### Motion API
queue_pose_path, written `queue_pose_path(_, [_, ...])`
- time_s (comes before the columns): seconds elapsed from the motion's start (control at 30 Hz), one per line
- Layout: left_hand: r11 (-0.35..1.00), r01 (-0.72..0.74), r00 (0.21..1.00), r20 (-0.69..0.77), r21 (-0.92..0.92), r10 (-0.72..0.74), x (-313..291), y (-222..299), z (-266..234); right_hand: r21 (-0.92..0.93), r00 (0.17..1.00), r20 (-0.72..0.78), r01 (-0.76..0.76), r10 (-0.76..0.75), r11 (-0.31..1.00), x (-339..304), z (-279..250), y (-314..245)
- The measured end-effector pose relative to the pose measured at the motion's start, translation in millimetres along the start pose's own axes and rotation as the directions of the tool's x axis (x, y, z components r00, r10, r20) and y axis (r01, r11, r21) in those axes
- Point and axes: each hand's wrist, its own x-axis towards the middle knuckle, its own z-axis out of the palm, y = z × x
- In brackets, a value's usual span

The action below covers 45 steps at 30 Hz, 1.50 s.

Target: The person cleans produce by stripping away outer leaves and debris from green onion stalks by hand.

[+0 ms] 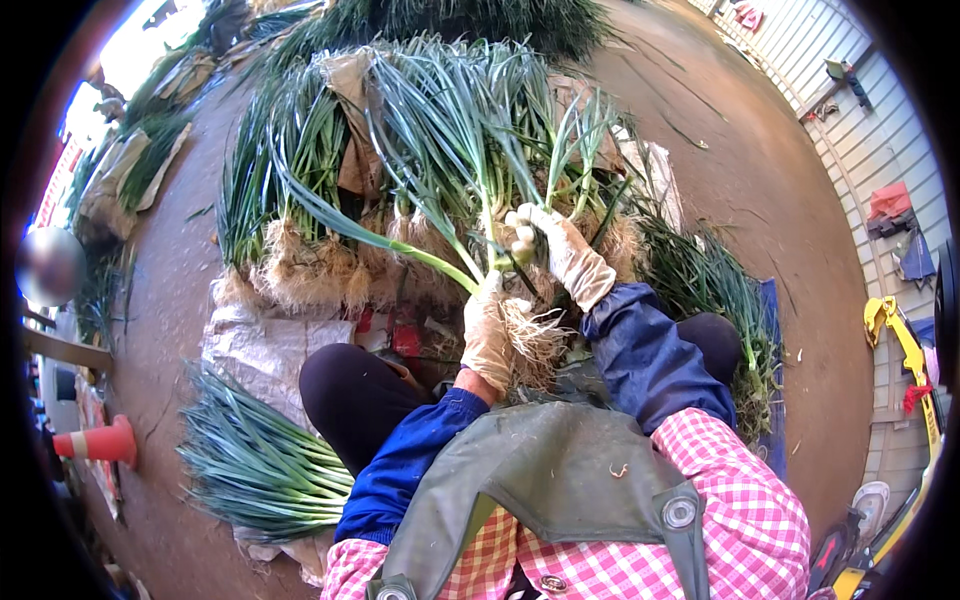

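My left hand (485, 338), in a pale work glove, is closed round the lower end of a few green onions (440, 263). Their stringy roots (533, 338) hang out beside the palm, and the long leaves fan up and to the left. My right hand (560, 252), gloved too, is just above on the right. Its fingers are curled in against the stalks, hiding what they pinch. Just beyond both hands stands a dense row of untrimmed green onions (430, 130), pale roots toward me and leaves away.
A pile of cleaner green onions (262, 455) lies by my left knee on sacking (270, 335). Loose leaves (715, 300) heap up at my right. An orange cone (100, 442) stands far left. More bundles (470, 20) lie at the back, and a yellow-framed machine (905, 345) is at right.
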Motion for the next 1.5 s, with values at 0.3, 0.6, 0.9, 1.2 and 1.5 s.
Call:
queue_pose_path(0.3, [1.000, -0.012, 0.996, 0.089, -0.006, 0.012, 2, -2, 2, -0.177, 0.920, 0.298, -0.210, 0.256, 0.962, -74, 6, -21])
queue_pose_path(0.6, [0.968, -0.074, 0.991, 0.129, 0.240, 0.043, 7, 9, -17, -0.294, 0.999, 0.046, 0.017, -0.003, 0.956, -90, 27, -73])
queue_pose_path(0.9, [0.761, -0.435, 0.900, 0.248, 0.481, 0.358, 17, -9, -21, -0.733, 0.984, 0.138, 0.024, 0.113, 0.680, -8, 2, 33])
queue_pose_path(1.2, [0.989, -0.089, 0.909, 0.416, 0.117, 0.032, -3, -8, -27, -0.593, 0.982, 0.018, -0.143, 0.190, 0.793, -43, 14, 1])
queue_pose_path(1.5, [0.959, -0.272, 0.905, 0.360, 0.078, 0.228, 10, -5, -30, -0.091, 0.991, 0.131, 0.020, -0.008, 0.996, -69, 11, -19])
